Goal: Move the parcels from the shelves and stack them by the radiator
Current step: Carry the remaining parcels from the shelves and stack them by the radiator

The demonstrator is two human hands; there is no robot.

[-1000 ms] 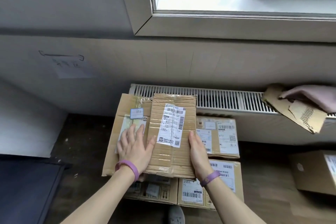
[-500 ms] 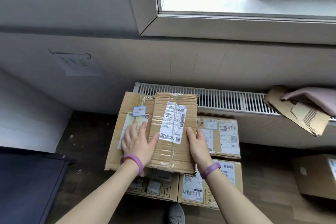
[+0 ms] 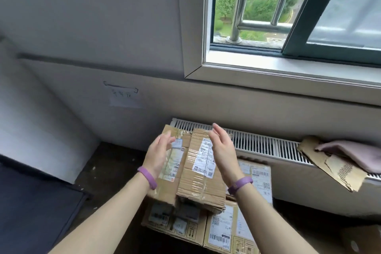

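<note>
Five cardboard parcels form a stack in front of one white radiator (image 3: 268, 146). The top parcel (image 3: 201, 173) lies against a wider parcel (image 3: 169, 163) on its left. A third parcel (image 3: 257, 179) sits just right of them, touching the radiator. Two bottom parcels, one left (image 3: 175, 225) and one right (image 3: 226, 231), lie nearest the viewer. One torn cardboard piece (image 3: 334, 167) and one pink cloth (image 3: 350, 152) rest on the radiator's right end. Two open hands, left (image 3: 158, 156) and right (image 3: 222, 150), hover above the stack, each wrist wearing one purple band. One window (image 3: 288, 16) is above the radiator.
</note>
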